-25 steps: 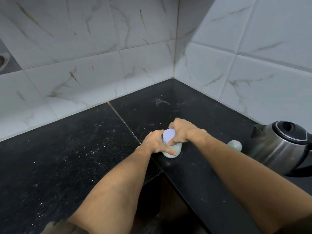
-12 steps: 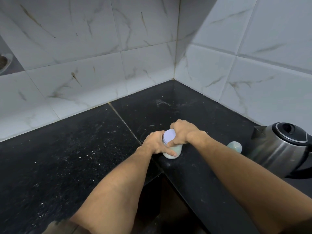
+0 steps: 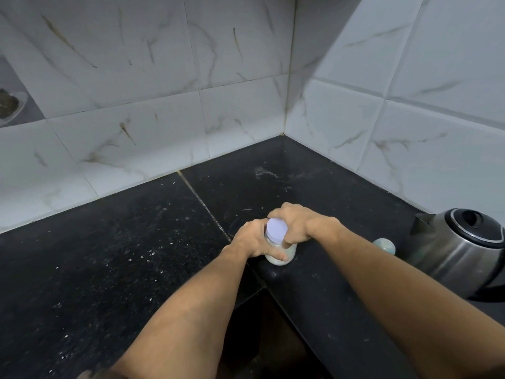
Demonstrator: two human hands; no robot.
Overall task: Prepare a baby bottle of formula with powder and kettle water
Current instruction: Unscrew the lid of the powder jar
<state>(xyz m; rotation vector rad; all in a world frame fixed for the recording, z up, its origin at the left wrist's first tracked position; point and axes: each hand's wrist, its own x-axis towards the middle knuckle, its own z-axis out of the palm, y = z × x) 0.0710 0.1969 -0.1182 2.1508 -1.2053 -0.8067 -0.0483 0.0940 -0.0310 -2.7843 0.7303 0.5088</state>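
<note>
Head view: a jar (image 3: 289,253) of white powder is stood on the black surface (image 3: 136,242). Its body is gripped by the left hand (image 3: 252,239), fingers curled round it; its white lid (image 3: 276,228) is clasped by the curled fingers of the right hand (image 3: 296,225). Right of the jar a small pale rounded object (image 3: 384,246) is seen, then a steel kettle (image 3: 461,250). Tiled walls (image 3: 191,105) are seen beyond the jar.

Dim, even light; wide-angle edge distortion.
</note>
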